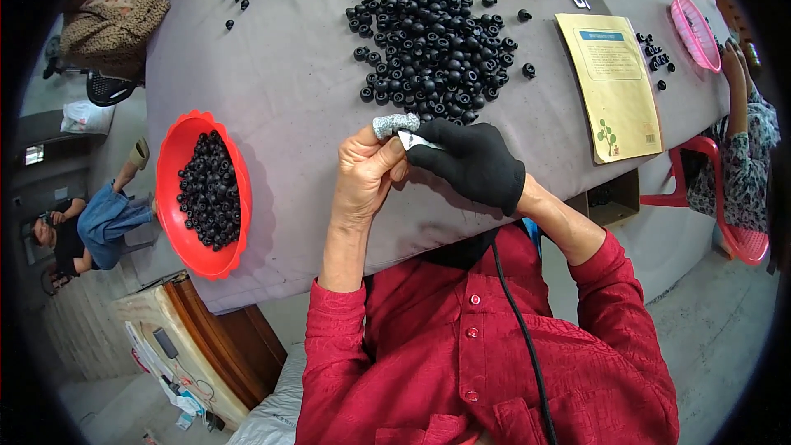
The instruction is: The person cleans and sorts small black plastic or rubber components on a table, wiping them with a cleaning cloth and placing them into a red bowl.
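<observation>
The left hand (pixel 368 168), its hold unclear, met the gloved right hand (pixel 471 161), clamped on a white piece (pixel 417 141), near black parts (pixel 435 48).

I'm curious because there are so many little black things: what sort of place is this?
Maybe a small workshop: a heap of small black parts lies on a cloth-covered table, a red bowl holds more, and the right hand is gloved.

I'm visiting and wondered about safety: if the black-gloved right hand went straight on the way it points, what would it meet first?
The left hand, most likely: the gloved right hand points leftward at it, a small white piece between them. Depth is unclear, so they may already touch.
</observation>
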Action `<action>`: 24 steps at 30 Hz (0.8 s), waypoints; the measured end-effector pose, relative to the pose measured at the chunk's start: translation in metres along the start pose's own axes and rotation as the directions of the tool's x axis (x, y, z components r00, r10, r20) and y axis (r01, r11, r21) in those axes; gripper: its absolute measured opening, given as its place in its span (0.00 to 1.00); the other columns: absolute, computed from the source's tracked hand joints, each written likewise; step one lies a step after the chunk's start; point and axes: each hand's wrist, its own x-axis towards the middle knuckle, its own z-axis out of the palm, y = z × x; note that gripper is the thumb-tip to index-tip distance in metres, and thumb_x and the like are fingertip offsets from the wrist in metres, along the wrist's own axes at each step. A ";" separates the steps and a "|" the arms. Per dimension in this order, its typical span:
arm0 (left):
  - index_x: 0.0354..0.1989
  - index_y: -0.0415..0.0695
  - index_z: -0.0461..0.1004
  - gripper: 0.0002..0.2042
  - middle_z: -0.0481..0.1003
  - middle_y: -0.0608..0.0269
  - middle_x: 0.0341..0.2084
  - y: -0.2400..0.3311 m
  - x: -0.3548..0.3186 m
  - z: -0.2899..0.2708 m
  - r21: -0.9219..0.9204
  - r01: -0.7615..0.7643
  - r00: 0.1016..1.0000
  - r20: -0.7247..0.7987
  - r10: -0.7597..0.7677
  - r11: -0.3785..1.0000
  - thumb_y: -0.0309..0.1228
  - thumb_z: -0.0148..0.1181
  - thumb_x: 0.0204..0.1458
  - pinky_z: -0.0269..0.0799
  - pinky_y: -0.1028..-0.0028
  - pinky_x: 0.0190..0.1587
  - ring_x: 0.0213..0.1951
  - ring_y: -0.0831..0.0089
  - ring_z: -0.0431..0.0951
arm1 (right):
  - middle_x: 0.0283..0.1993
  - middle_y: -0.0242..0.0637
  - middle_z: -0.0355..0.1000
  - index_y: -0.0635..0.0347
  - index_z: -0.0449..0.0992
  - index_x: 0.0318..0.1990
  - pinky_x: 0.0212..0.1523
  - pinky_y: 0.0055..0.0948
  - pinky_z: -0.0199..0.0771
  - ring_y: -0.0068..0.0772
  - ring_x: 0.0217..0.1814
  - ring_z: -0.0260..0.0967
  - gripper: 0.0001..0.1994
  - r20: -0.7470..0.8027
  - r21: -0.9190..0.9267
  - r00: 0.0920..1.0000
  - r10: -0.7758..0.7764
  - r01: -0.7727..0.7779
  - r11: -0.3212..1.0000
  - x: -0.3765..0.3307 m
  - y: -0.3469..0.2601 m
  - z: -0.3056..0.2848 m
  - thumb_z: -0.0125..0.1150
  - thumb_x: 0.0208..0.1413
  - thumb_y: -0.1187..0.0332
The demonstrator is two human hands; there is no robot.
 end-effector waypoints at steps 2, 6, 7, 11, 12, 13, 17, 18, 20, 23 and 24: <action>0.41 0.36 0.73 0.09 0.73 0.65 0.20 0.000 -0.001 0.002 -0.001 -0.002 1.000 -0.002 0.002 1.000 0.24 0.54 0.53 0.60 0.83 0.17 0.16 0.83 0.65 | 0.30 0.37 0.73 0.56 0.71 0.43 0.31 0.29 0.71 0.39 0.30 0.72 0.12 -0.025 -0.059 0.997 -0.070 0.068 0.996 0.000 0.000 0.000 0.59 0.51 0.66; 0.41 0.36 0.73 0.09 0.73 0.66 0.20 0.000 0.000 0.003 -0.020 0.013 1.000 0.004 -0.013 1.000 0.23 0.54 0.52 0.61 0.84 0.18 0.16 0.83 0.65 | 0.28 0.37 0.74 0.57 0.71 0.42 0.31 0.27 0.71 0.35 0.29 0.73 0.11 -0.001 0.052 1.000 -0.007 0.007 0.999 -0.002 0.001 -0.001 0.58 0.52 0.66; 0.41 0.36 0.73 0.09 0.73 0.66 0.20 0.000 0.001 0.004 -0.020 0.012 1.000 0.005 -0.012 1.000 0.23 0.54 0.52 0.61 0.84 0.18 0.16 0.83 0.65 | 0.28 0.37 0.74 0.58 0.72 0.41 0.31 0.27 0.72 0.33 0.29 0.73 0.11 0.013 0.111 0.999 0.031 -0.033 0.993 -0.002 0.002 -0.001 0.57 0.53 0.65; 0.41 0.36 0.73 0.09 0.72 0.66 0.20 -0.001 0.004 0.006 -0.056 0.016 1.000 0.000 -0.016 0.998 0.24 0.54 0.52 0.61 0.84 0.19 0.17 0.83 0.65 | 0.27 0.37 0.74 0.60 0.72 0.40 0.30 0.26 0.72 0.29 0.28 0.74 0.11 0.062 0.220 0.992 0.112 -0.123 0.968 -0.002 -0.001 -0.004 0.55 0.55 0.63; 0.41 0.36 0.72 0.09 0.72 0.66 0.20 -0.001 0.006 0.006 -0.069 0.014 1.000 0.000 -0.014 0.998 0.24 0.54 0.52 0.61 0.84 0.19 0.17 0.83 0.65 | 0.27 0.37 0.75 0.60 0.73 0.39 0.30 0.26 0.71 0.29 0.27 0.74 0.11 0.048 0.196 0.993 0.109 -0.116 0.974 -0.002 -0.001 -0.005 0.54 0.55 0.62; 0.41 0.36 0.72 0.09 0.72 0.66 0.20 -0.001 0.006 0.006 -0.067 0.009 1.000 -0.001 -0.009 0.998 0.24 0.54 0.52 0.61 0.84 0.19 0.17 0.83 0.65 | 0.27 0.37 0.75 0.60 0.73 0.39 0.30 0.26 0.71 0.28 0.26 0.74 0.12 0.036 0.172 0.994 0.104 -0.109 0.979 -0.002 0.000 -0.004 0.54 0.55 0.61; 0.39 0.36 0.72 0.08 0.71 0.66 0.19 0.004 0.004 0.004 -0.089 -0.002 1.000 -0.006 0.001 0.996 0.26 0.53 0.53 0.59 0.83 0.17 0.15 0.82 0.63 | 0.29 0.39 0.75 0.59 0.73 0.40 0.30 0.26 0.72 0.29 0.30 0.74 0.12 0.036 0.156 0.991 0.128 -0.132 0.979 0.001 -0.005 -0.005 0.54 0.55 0.62; 0.38 0.36 0.72 0.07 0.71 0.65 0.19 0.006 0.003 0.003 -0.114 0.011 1.000 -0.013 -0.012 0.993 0.26 0.53 0.54 0.58 0.83 0.16 0.15 0.82 0.63 | 0.31 0.41 0.74 0.59 0.73 0.41 0.32 0.26 0.71 0.30 0.32 0.74 0.12 -0.015 0.017 0.999 -0.028 0.029 0.999 0.000 -0.002 -0.004 0.55 0.54 0.62; 0.37 0.37 0.72 0.07 0.71 0.65 0.19 0.007 0.001 -0.003 -0.124 -0.006 1.000 -0.030 0.002 0.992 0.27 0.52 0.54 0.58 0.82 0.16 0.15 0.81 0.64 | 0.33 0.42 0.74 0.59 0.73 0.42 0.33 0.27 0.71 0.31 0.34 0.74 0.13 -0.015 -0.110 0.971 -0.238 0.235 0.966 0.001 0.003 0.000 0.55 0.54 0.62; 0.38 0.38 0.71 0.07 0.73 0.61 0.22 0.003 0.001 -0.007 -0.152 0.030 0.999 -0.023 -0.034 0.988 0.27 0.54 0.53 0.64 0.80 0.18 0.16 0.79 0.67 | 0.34 0.44 0.73 0.62 0.73 0.44 0.38 0.29 0.70 0.34 0.35 0.73 0.13 -0.111 0.106 0.991 0.068 -0.056 0.993 -0.003 0.006 0.005 0.56 0.53 0.66; 0.38 0.38 0.71 0.07 0.74 0.60 0.23 0.004 0.000 -0.005 -0.145 0.035 0.995 -0.085 -0.048 0.989 0.27 0.54 0.53 0.65 0.79 0.18 0.17 0.79 0.69 | 0.33 0.43 0.73 0.63 0.73 0.42 0.37 0.28 0.69 0.31 0.34 0.72 0.12 -0.121 0.105 0.988 0.097 -0.084 0.991 -0.004 0.008 0.006 0.56 0.53 0.67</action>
